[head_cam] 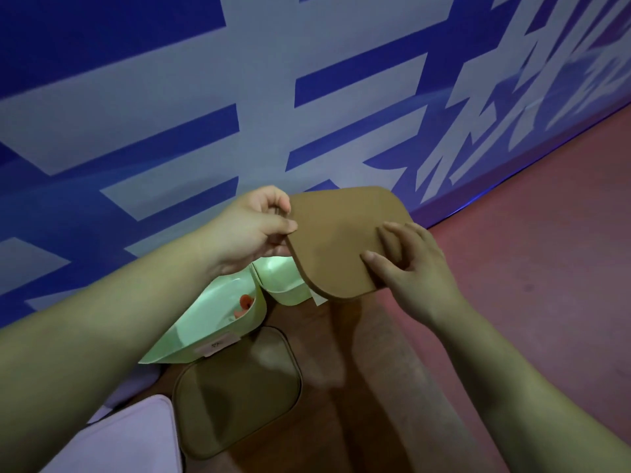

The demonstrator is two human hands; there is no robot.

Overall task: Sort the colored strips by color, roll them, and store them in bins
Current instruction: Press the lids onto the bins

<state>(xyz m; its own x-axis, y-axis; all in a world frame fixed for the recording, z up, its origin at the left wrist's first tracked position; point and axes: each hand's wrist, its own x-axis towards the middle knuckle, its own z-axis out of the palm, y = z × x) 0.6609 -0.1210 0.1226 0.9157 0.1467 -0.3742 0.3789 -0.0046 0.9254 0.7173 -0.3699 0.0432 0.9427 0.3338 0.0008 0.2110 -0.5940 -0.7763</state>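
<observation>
Left hand is pinching the left edge of a flat brown rounded-corner lid at frame centre. Right hand is gripping its right side. Below, an orange rolled strip is lying inside a pale green plastic bin, left of centre.

held lid: brown
bins: pale green
roll: orange (inside a bin)
wall: blue, pale lettering
floor: reddish

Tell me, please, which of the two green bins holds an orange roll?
The nearer, labelled green bin: the orange roll lies inside. The farther bin, partly behind the held brown lid, shows none.
</observation>
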